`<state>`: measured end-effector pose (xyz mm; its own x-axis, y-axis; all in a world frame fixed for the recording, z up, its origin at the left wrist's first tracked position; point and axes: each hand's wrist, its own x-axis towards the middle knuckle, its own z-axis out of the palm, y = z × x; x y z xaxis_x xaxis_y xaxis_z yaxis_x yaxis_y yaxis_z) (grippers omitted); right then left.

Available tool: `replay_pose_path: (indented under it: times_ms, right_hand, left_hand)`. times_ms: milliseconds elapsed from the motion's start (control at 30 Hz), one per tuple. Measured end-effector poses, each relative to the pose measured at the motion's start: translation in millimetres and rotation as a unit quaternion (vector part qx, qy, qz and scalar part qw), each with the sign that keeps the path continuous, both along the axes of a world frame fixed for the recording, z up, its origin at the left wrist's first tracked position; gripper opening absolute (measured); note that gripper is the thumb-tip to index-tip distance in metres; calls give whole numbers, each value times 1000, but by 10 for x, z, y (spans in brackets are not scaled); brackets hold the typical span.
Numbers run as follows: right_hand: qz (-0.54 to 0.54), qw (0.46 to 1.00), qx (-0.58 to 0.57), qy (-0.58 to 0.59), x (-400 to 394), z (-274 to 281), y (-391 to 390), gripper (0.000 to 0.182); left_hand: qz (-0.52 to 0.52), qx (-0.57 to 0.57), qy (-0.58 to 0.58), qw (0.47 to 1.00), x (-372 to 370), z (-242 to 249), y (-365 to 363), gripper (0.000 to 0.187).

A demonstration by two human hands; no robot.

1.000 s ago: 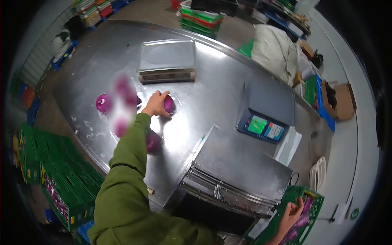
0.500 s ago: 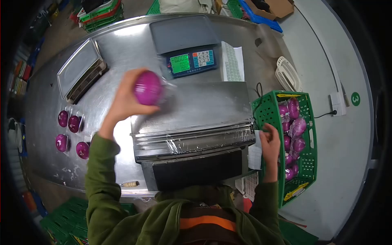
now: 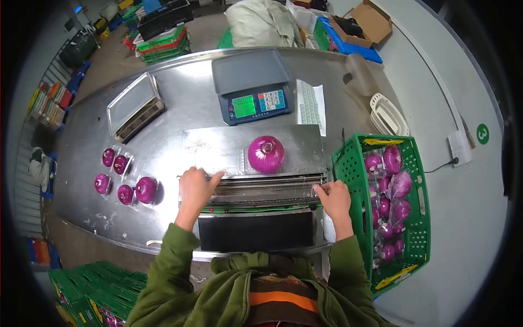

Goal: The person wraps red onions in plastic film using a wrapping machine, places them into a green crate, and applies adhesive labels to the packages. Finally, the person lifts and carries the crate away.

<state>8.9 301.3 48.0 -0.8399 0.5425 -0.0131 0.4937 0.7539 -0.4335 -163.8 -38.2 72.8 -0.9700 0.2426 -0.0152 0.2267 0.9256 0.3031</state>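
A large red onion (image 3: 266, 154) sits on the metal top of the film-wrapping machine (image 3: 218, 147), with clear plastic showing at its left side. My left hand (image 3: 195, 189) rests at the left end of the machine's roller slot, thumb stretched inward and apart from the fingers. Over at the slot's right end is my right hand (image 3: 333, 203), its thumb likewise pointing inward. Nothing shows clearly between the fingers of either hand. Clear film (image 3: 261, 192) glints over the rollers between them. Several packed red onions (image 3: 145, 189) lie on the table to the left.
Right of the machine stands a green crate (image 3: 355, 191) with several wrapped onions. Behind are a lit digital scale (image 3: 256, 101), a printed sheet (image 3: 310, 106) and a white basket (image 3: 388, 115). A second scale (image 3: 135, 106) stands back left on the steel table (image 3: 180, 92).
The onion held in my left hand has left it. One more onion lies in the left group, and one sits on the machine. Both hands have moved to the roller slot.
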Motion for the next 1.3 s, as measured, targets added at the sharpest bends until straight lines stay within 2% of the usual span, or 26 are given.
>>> replay_pose_path:
  times_ms: [33,133,200,233,267,300,333,367,400,433,467,533,567,633,667,700,733,767,800,833,867,1000,1067,1133,1167,1300]
  right_hand:
    - [10,999,36,-19,-68,14,-89,38]
    - [59,992,77,-79,-185,-90,-179,47]
    - [-10,995,-80,-58,-250,-125,-195,45]
    - [56,997,-24,44,-163,-386,-66,37]
    - [64,997,-19,46,-88,-347,0,37]
    - [-33,944,-328,0,-29,-249,67,33]
    - [-127,789,-599,-52,17,-127,99,33]
    - [-141,666,-725,-103,80,-45,79,28]
    - [-155,520,-827,-151,106,64,55,25]
    - [-152,524,-823,-156,39,295,77,25]
    - [-85,541,-835,-56,-83,606,114,27]
    - [8,522,-840,144,-396,1096,177,29]
    - [165,476,-838,211,-678,1209,234,28]
    - [-55,546,-765,336,-1317,1435,16,28]
    - [72,609,-730,300,-1634,1046,251,29]
    - [50,669,-689,274,-1931,625,392,30]
    - [130,852,-471,191,-2019,424,360,30]
    - [166,948,-271,20,-2149,85,478,31]
    - [170,948,-268,14,-2134,-14,480,31]
    - [122,890,-440,-19,-2058,-121,435,36]
    - [63,798,-598,-53,-2003,-170,361,41]
    - [96,854,-492,-139,-1847,23,307,56]
    - [118,782,-524,-317,-1842,56,463,63]
    - [145,792,-522,-283,-1718,-57,537,64]
    - [172,799,-520,-249,-1631,-70,537,64]
    - [94,811,-567,-108,-1286,39,322,57]
  left_hand:
    - [1,-59,25,998,144,-156,-160,52]
    - [-38,-19,94,995,384,-368,-202,49]
    - [2,108,-45,993,376,-338,-99,40]
    - [37,162,-79,983,390,-330,-113,34]
    - [72,218,-112,967,403,-320,-113,29]
    - [111,375,-296,871,377,-334,-259,28]
    - [139,508,-459,715,353,-343,-402,28]
    - [217,531,-573,585,410,-22,-371,31]
    - [220,537,-571,581,413,137,-434,31]
    - [142,586,-621,501,379,241,-523,34]
    - [57,625,-659,414,325,364,-562,38]
    - [-109,713,-470,509,69,785,-524,40]
    - [-81,749,-380,536,-56,1019,-355,38]
    - [-101,757,-231,603,-478,1105,130,39]
    - [-153,733,-169,641,-757,879,363,43]
    - [-159,634,-144,743,-946,622,562,43]
    - [-158,523,-115,830,-1111,350,702,44]
    - [-167,426,-110,882,-1200,60,776,43]
    - [-171,325,-106,924,-1211,-147,821,42]
    - [-175,264,-163,934,-1141,-192,803,43]
    - [-256,266,-101,924,-1092,-350,775,44]
    - [-219,315,-257,887,-850,-222,641,45]
    - [-213,355,-329,849,-795,-61,573,45]
    - [-150,358,-463,797,-765,44,492,43]
    - [-123,437,-446,771,-666,9,451,47]
    - [14,490,-410,769,-383,-136,315,53]
